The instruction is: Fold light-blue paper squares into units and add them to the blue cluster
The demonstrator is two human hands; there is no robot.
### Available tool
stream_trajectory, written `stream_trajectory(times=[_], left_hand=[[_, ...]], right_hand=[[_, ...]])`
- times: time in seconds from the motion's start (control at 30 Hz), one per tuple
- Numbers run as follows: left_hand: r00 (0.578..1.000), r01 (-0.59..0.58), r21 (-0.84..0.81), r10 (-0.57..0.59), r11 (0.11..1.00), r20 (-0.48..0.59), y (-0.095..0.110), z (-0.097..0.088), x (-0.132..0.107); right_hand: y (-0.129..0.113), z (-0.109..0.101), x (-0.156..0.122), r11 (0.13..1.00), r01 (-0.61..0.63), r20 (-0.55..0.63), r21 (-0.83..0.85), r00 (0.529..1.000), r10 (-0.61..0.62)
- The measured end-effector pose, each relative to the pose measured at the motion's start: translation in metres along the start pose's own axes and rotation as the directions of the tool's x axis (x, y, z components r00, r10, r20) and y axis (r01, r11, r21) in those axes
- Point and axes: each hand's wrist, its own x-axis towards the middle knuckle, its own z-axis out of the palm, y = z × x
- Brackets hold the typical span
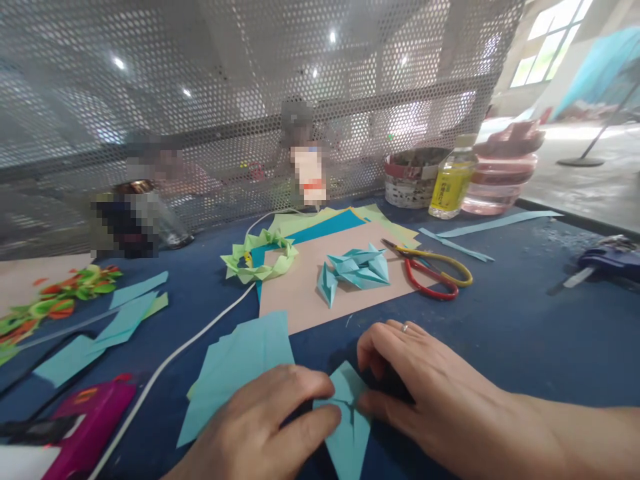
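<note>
A light blue paper, folded to a pointed kite shape, lies on the table between my hands. My left hand has thumb and index finger on its left edge, the fingers bent. My right hand, a ring on one finger, presses its thumb on the right edge; the other fingers curl above. Beside my left hand is a stack of light blue sheets. Beyond my hands, folded blue paper pieces rest on a pale pink sheet, with red-and-yellow-handled scissors to their right.
A green folded-paper ring lies near a white cable. Paper strips and a magenta object are on the left. A yellow-labelled bottle, a pink jug and a basket stand at the back before a perforated screen.
</note>
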Motion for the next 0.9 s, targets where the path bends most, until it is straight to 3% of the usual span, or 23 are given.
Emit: stream_trajectory(times=[0.2, 0.4, 0.57, 0.9], left_hand=[[0.999, -0.030, 0.124, 0.035, 0.992, -0.038, 0.009, -0.001, 0.012], [0.999, -0.014, 0.148, 0.022, 0.989, -0.049, 0.012, -0.001, 0.011], [0.998, -0.007, 0.163, 0.017, 0.987, -0.061, 0.012, 0.001, 0.012], [0.999, 0.033, 0.079, -0.031, 0.996, -0.034, 0.003, 0.008, -0.006]], right_hand=[[-0.002, -0.005, -0.002, 0.985, 0.173, -0.116, 0.027, 0.979, -0.169], [-0.005, -0.005, -0.005, 0.943, 0.320, 0.018, -0.093, 0.947, -0.319], [-0.002, 0.001, -0.006, 0.920, 0.348, 0.071, -0.180, 0.937, -0.341], [-0.003, -0.002, -0.003, 0.941, 0.310, 0.158, -0.135, 0.944, -0.288]])
